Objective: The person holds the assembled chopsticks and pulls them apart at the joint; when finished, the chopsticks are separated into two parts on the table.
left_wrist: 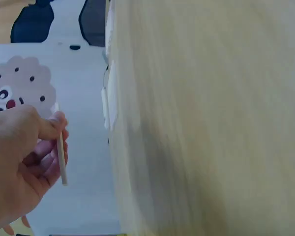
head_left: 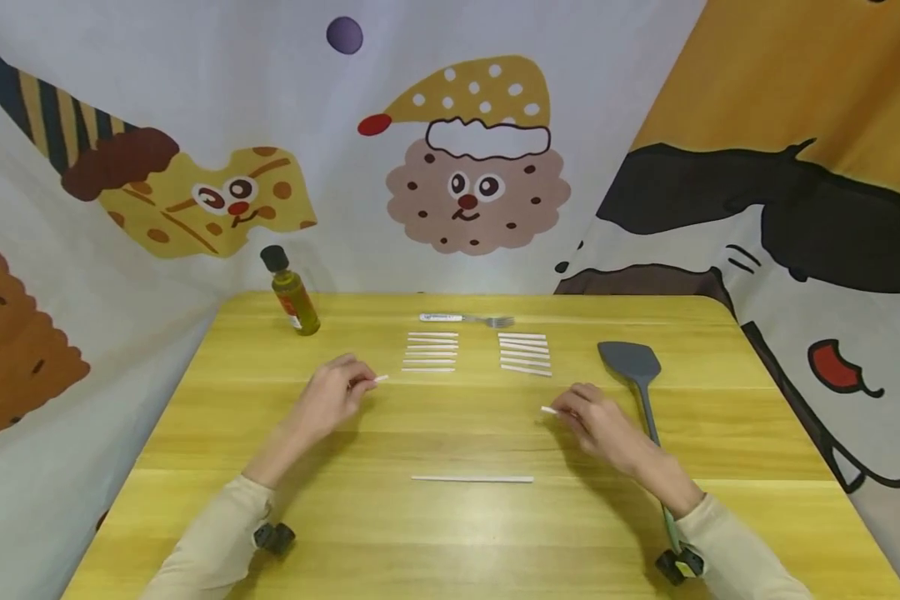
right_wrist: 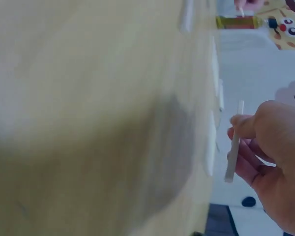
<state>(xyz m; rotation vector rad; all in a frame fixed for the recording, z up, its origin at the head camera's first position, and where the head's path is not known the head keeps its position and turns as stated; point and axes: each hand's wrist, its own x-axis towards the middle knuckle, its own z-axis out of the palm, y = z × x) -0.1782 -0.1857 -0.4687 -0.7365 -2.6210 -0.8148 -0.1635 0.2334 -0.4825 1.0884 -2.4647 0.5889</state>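
My left hand point(head_left: 336, 393) pinches a short, thin white stick point(left_wrist: 62, 162) between thumb and fingers, above the table and left of a stack-like row of short white sticks point(head_left: 431, 347). On the other side, my right hand point(head_left: 603, 429) pinches a similar white stick point(right_wrist: 232, 156), raised over the table below a second row of short white sticks point(head_left: 525, 362). Both rows hold several sticks lying roughly parallel. Nearer to me, between the two forearms, one longer white stick point(head_left: 472, 479) lies crosswise, touched by neither hand.
A fork point(head_left: 444, 317) with a white handle lies behind the rows. At the back left stands a dark-capped bottle point(head_left: 297, 303) of yellowish liquid. A grey spatula point(head_left: 630, 360) lies at the right, its handle partly under my right forearm. A patterned curtain hangs behind the wooden table point(head_left: 450, 550).
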